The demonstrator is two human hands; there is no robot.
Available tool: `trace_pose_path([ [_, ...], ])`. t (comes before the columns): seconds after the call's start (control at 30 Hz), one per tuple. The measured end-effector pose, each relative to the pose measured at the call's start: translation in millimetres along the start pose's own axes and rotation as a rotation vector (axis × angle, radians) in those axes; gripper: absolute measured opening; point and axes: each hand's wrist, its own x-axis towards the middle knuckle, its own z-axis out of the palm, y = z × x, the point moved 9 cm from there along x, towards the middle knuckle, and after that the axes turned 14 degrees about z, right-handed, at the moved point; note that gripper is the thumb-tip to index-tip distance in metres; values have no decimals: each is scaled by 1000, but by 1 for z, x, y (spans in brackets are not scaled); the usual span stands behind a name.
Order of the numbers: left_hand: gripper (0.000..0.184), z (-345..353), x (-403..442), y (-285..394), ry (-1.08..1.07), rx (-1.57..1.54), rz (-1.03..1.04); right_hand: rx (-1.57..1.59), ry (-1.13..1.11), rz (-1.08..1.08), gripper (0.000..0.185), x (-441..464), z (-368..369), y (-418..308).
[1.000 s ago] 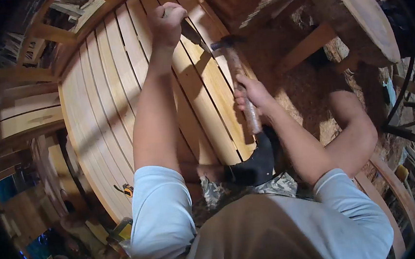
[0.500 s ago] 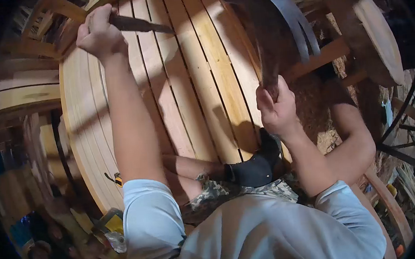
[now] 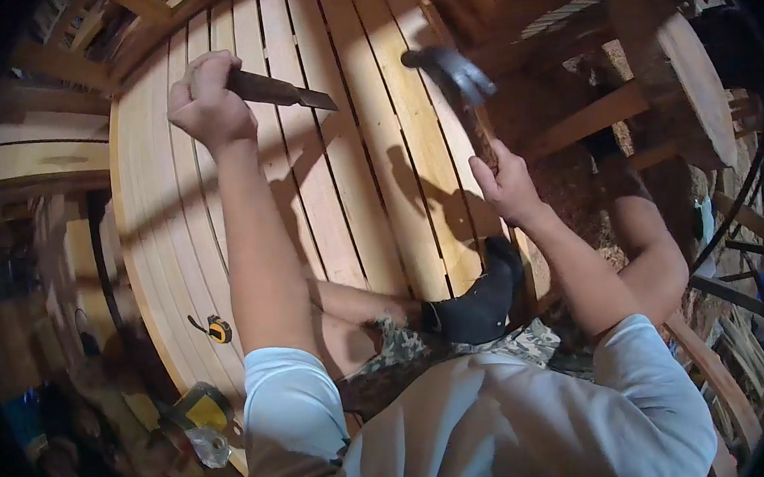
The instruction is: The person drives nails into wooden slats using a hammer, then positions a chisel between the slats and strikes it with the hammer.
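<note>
Presently, two hand tools are being held over one slatted wooden worktop (image 3: 149,181). Item one: a chisel (image 3: 273,90), dark-handled, which the left hand (image 3: 211,101) is gripping in a closed fist, thumb side up; its flat metal blade is pointing toward the right side of the view, above the slats. Item two: a claw hammer (image 3: 457,78), whose handle the right hand (image 3: 510,183) is grasping; its dark metal head is standing higher than the fist, near the worktop's right edge and well apart from the chisel. Item three: a yellow-and-black tape measure (image 3: 219,329), lying on the slats beside the left forearm. Item four: a yellow-and-dark object (image 3: 205,405), resting by the worktop's lower left edge, with a clear plastic piece (image 3: 208,448) sitting just beside it; neither is showing clearly enough to identify. Item five: a dark-covered foot (image 3: 470,312), resting on the slats in front of the person's camouflage shorts (image 3: 525,344). Item six: a thick-topped wooden stool (image 3: 670,81), standing beyond the right hand.
</note>
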Motion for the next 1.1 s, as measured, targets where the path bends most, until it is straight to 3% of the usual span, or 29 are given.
trace_pose_path([
  [0.13,7,44,-13,7,-144,50,21,-126,-72,216,32,4,6,47],
  [0.23,11,77,-33,-3,-174,43,-15,-53,-66,404,40,-3,4,71],
  [0.3,21,106,-47,-10,-262,137,54,198,-157,587,37,-7,4,65],
  [0.4,11,136,-76,-42,-172,-112,-182,401,-204,700,37,-17,5,57],
  [0.53,6,153,-96,-62,-180,-46,-217,468,-179,762,35,-28,1,76],
  [0.6,6,158,-97,-64,-288,200,-141,565,-197,774,34,-25,1,82],
  [0.63,6,158,-99,-72,-298,201,-139,649,-221,778,34,-21,2,83],
  [0.7,7,173,-101,-72,-464,196,74,754,-192,771,33,-8,-2,82],
  [0.8,10,194,-106,-61,-638,283,129,953,-130,784,33,15,-2,78],
  [0.87,11,203,-103,-62,-680,211,39,1349,-52,749,34,31,10,81],
  [0.93,12,206,-103,-62,-710,142,-50,1444,36,749,35,35,35,74],
  [1.0,12,210,-106,-68,-752,63,-173,1253,-224,781,35,22,72,65],
  [1.03,14,212,-99,-63,-793,120,-23,1281,-532,981,35,11,94,64],
  [1.1,13,206,-95,-74,-770,112,-55,1263,-440,946,35,12,83,79],
])
